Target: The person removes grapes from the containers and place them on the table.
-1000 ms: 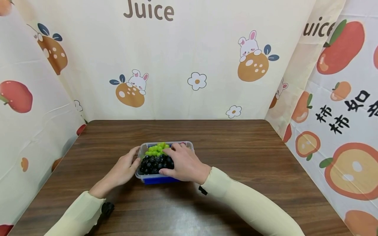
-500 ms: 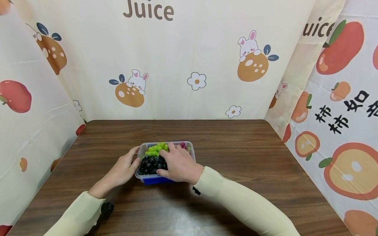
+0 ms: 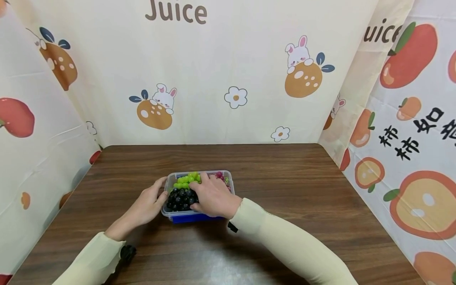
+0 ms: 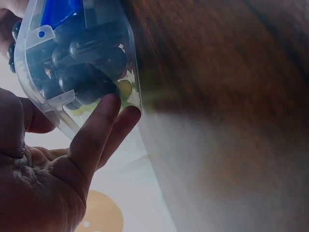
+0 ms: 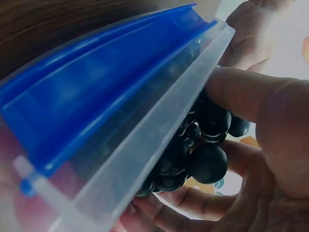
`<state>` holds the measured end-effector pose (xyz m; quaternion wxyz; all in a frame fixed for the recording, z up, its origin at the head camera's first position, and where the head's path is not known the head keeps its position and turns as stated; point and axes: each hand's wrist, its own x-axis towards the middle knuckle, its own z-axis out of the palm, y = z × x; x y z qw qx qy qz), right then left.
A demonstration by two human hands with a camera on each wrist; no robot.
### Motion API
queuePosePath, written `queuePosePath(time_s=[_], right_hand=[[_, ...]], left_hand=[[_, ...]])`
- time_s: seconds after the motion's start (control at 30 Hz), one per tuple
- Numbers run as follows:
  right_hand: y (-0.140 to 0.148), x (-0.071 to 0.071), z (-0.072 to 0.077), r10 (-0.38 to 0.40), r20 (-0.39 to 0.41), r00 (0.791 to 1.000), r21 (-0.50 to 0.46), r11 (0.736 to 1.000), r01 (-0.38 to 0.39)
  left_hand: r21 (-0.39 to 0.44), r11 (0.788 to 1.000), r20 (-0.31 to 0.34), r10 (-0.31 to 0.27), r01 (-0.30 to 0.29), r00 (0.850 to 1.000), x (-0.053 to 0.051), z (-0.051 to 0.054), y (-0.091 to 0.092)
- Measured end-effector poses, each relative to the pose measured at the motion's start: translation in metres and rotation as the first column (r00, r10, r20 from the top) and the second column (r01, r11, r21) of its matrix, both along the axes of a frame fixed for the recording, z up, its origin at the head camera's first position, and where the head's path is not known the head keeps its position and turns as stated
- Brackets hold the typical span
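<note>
A clear plastic container (image 3: pixel 167 213) with a blue clip (image 3: pixel 187 218) along its near side sits mid-table. Black grapes (image 3: pixel 179 200) fill its near left part, with green grapes (image 3: pixel 183 182) behind them. My right hand (image 3: pixel 217 198) reaches in from the right and grips the black grapes; the right wrist view has its thumb and curled fingers (image 5: pixel 203 200) around them. My left hand (image 3: pixel 147 202) touches the container's left end. In the left wrist view its fingers (image 4: pixel 99 130) lie straight against the clear wall. The right hand hides part of the contents.
Small dark-pink fruits (image 3: pixel 219 174) lie at the container's back right. The wood-grain table (image 3: pixel 285 206) extends on all sides, up to a printed cloth backdrop (image 3: pixel 203 118) at the back and side cloths left and right.
My right hand has shifted left over the black grapes, uncovering the pink fruits at the back right. My left hand and the container have stayed in place; the head view has shifted slightly.
</note>
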<state>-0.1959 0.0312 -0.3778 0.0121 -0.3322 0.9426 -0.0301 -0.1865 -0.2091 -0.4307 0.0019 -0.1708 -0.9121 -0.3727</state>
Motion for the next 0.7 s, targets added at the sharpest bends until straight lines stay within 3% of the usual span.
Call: queuePosePath(time_s=[0.33,0.7], right_hand=[[-0.012,-0.005,-0.004,-0.050,0.006,0.999,0.035,0.998,0.050],[-0.019,-0.001,-0.016,-0.047,-0.163,0.986,0.027,0.998,0.052]], left_hand=[[0.014,1.000,0.008,-0.001,0.001,1.000,0.000,0.000,-0.001],[0.024,1.000,0.003,-0.001,0.001,1.000,0.000,-0.002,-0.002]])
